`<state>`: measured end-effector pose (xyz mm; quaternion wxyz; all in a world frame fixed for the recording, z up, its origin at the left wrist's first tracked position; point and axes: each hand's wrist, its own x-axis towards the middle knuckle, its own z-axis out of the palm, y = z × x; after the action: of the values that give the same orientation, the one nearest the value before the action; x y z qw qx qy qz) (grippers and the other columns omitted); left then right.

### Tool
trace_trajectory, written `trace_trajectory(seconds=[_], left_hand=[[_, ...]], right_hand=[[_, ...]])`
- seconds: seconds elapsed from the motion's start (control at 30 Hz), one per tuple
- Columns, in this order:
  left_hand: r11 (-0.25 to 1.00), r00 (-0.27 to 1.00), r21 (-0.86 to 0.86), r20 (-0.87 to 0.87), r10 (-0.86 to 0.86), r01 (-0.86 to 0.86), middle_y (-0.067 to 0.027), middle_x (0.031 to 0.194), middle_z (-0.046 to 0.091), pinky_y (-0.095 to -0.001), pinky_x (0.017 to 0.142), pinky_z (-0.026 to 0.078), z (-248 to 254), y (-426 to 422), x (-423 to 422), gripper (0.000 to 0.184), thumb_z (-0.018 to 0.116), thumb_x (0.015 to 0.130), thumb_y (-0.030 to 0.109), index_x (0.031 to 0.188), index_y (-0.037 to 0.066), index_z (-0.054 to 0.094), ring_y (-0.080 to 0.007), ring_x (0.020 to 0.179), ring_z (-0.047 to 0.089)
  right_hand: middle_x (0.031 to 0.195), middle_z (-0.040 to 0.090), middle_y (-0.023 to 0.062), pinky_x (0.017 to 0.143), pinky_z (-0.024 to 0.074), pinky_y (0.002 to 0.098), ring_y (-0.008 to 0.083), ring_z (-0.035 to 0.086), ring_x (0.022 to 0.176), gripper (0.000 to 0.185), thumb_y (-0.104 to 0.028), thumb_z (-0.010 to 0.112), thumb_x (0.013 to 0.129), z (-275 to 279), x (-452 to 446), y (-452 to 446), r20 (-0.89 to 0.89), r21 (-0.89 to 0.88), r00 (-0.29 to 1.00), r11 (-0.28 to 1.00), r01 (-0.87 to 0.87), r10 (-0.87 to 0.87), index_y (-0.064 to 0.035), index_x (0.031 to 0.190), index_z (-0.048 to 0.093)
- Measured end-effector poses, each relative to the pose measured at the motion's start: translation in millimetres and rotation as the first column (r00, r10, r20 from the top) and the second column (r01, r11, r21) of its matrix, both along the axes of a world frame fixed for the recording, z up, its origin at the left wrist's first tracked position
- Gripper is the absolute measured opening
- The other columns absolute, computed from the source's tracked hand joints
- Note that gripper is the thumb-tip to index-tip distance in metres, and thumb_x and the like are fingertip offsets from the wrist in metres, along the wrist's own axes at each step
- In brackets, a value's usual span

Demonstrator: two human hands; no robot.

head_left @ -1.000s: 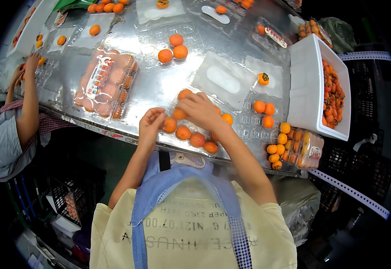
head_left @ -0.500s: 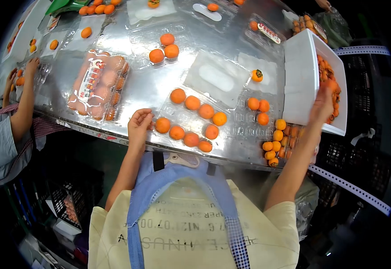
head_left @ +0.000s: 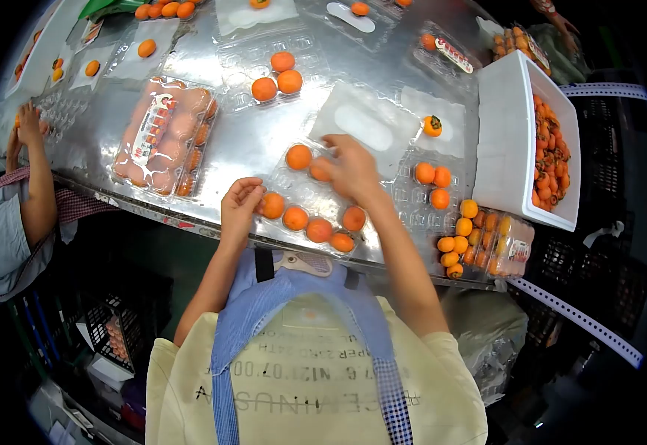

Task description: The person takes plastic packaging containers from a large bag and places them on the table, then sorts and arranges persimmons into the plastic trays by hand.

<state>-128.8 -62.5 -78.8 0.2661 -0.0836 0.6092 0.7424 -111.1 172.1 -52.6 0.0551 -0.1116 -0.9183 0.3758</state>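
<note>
In the head view, a clear plastic tray [head_left: 283,178] lies before me with two rows of orange persimmons. My right hand [head_left: 353,170] is over the back row, slightly blurred, fingers bent around a persimmon [head_left: 319,172]. It covers the right part of that row. Beside it is another persimmon [head_left: 298,156]. At the tray's left end, my left hand [head_left: 240,206] has thumb and fingertips drawn together, close against the front row's leftmost persimmon [head_left: 271,205]. Whatever those fingertips pinch, if anything, is too small to see.
A white foam box [head_left: 496,133] of persimmons stands at right, near a filled pack [head_left: 487,241]. Another tray [head_left: 412,211] holds three persimmons. A closed, labelled pack [head_left: 164,137] lies left. A co-worker's hands [head_left: 28,126] are at far left; another person's arm [head_left: 557,18] shows top right.
My right hand has moved left from the foam box to the tray's back row. My left hand stays at the tray's left end. The co-worker's hands at left have shifted.
</note>
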Motion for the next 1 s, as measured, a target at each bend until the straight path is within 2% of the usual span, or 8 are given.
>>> trace_trajectory(seconds=[0.13,0.23,0.43,0.7,0.87,0.9,0.97,1.0], left_hand=[[1.000,1.000,0.007,0.007,0.028,-0.028,-0.0020,0.084,0.059,-0.0189,0.057,0.042,0.1,-4.2,-0.5,0.015,0.058,0.087,0.008,0.101,0.002,0.058,-0.0063,0.065,0.052],[0.999,0.999,-0.007,0.003,0.054,-0.054,-0.0023,0.084,0.059,-0.0191,0.056,0.042,1.4,-6.4,-2.5,0.015,0.058,0.087,0.008,0.101,0.002,0.057,-0.0064,0.065,0.052],[0.998,0.998,-0.002,-0.007,0.070,-0.070,-0.0020,0.083,0.059,-0.0194,0.056,0.041,-3.2,-6.8,-5.3,0.014,0.058,0.087,0.006,0.100,0.002,0.058,-0.0064,0.064,0.053],[0.997,0.998,-0.056,-0.026,0.053,-0.054,-0.0021,0.084,0.059,-0.0182,0.055,0.040,-13.2,-3.4,-6.1,0.015,0.058,0.086,0.006,0.101,0.002,0.058,-0.0058,0.064,0.053],[0.992,0.998,-0.118,-0.024,0.052,-0.055,-0.0022,0.085,0.060,-0.0173,0.054,0.039,-18.7,-7.8,-6.7,0.016,0.059,0.086,0.006,0.101,0.002,0.058,-0.0053,0.063,0.052],[0.992,0.999,-0.117,-0.030,0.045,-0.048,-0.0023,0.086,0.060,-0.0173,0.054,0.040,-20.2,-8.5,-6.4,0.016,0.059,0.086,0.007,0.101,0.002,0.058,-0.0054,0.063,0.052],[0.993,0.999,-0.116,-0.043,0.025,-0.030,-0.0026,0.086,0.060,-0.0174,0.054,0.040,-22.2,-8.4,-5.8,0.016,0.060,0.086,0.007,0.101,0.002,0.058,-0.0056,0.063,0.053],[0.993,0.999,-0.118,-0.039,0.023,-0.027,-0.0027,0.086,0.060,-0.0174,0.054,0.040,-21.3,-7.1,-5.5,0.016,0.060,0.086,0.007,0.101,0.002,0.058,-0.0058,0.063,0.053]], right_hand=[[0.089,0.058,0.0073,0.069,0.0479,0.0374,0.0273,0.058,0.084,0.040,-0.024,0.076,0.063,-14.1,-19.9,-33.9,0.063,0.396,0.980,0.896,-0.199,0.190,-0.0070,0.095,0.061],[0.088,0.055,0.0077,0.068,0.0474,0.0376,0.0270,0.056,0.083,0.038,-0.024,0.076,0.062,-17.7,-21.9,-39.2,0.074,0.374,0.987,0.914,-0.158,0.140,-0.0084,0.093,0.059],[0.099,0.055,0.0107,0.073,0.0491,0.0361,0.0274,0.057,0.087,0.046,-0.016,0.076,0.061,-11.5,-4.9,-26.4,-0.283,0.106,0.948,0.987,-0.120,0.146,-0.0085,0.102,0.057],[0.109,0.056,0.0071,0.081,0.0481,0.0313,0.0165,0.056,0.098,0.050,-0.009,0.071,0.070,-5.4,47.0,26.3,-0.149,-0.584,0.933,0.790,0.184,-0.327,-0.0017,0.115,0.050],[0.111,0.056,0.0104,0.091,0.0444,0.0319,0.0194,0.055,0.102,0.037,-0.013,0.061,0.086,61.7,92.4,195.6,-0.337,-0.609,0.683,0.703,0.366,-0.648,-0.0001,0.119,0.050],[0.113,0.056,0.0115,0.092,0.0459,0.0334,0.0215,0.056,0.104,0.037,-0.016,0.058,0.088,73.8,105.9,255.2,-0.457,-0.662,0.612,0.706,0.251,-0.645,0.0041,0.118,0.048],[0.112,0.057,0.0128,0.092,0.0462,0.0324,0.0226,0.057,0.102,0.036,-0.016,0.056,0.090,130.8,121.5,284.8,-0.394,-0.894,0.439,0.447,0.020,-0.808,0.0069,0.117,0.049],[0.111,0.058,0.0131,0.092,0.0465,0.0324,0.0219,0.058,0.101,0.037,-0.016,0.057,0.089,136.4,125.1,285.3,-0.387,-0.878,0.464,0.472,0.078,-0.797,0.0064,0.117,0.050]])
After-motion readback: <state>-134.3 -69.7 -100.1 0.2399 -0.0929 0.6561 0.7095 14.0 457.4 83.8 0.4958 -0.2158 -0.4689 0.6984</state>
